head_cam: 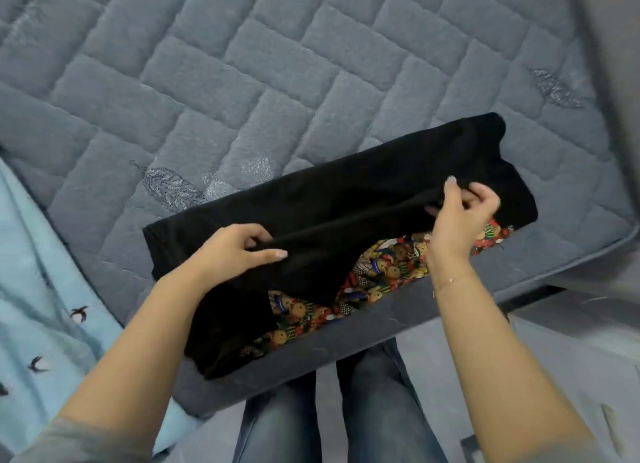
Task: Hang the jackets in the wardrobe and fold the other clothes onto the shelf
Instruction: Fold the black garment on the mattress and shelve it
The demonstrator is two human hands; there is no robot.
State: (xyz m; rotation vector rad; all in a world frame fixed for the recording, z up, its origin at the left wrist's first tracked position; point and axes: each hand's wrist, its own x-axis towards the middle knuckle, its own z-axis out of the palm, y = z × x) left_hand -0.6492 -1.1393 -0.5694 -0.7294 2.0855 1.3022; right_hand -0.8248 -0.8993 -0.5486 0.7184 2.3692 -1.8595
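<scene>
A black garment (346, 199) lies partly folded across the near corner of a grey quilted mattress (242, 64). Under it shows a colourful teddy-bear print fabric (381, 272), mostly covered. My left hand (239, 248) pinches a fold of the black garment near its left end, thumb on top. My right hand (460, 217) grips and lifts the garment's edge near its right end, fingers curled round the cloth. One end of the black garment hangs over the mattress edge at the lower left.
A light blue cloth with small bird prints (38, 307) lies along the left side of the mattress. My legs in blue jeans (346, 410) stand against the mattress edge. A pale floor and a grey wall show at the right.
</scene>
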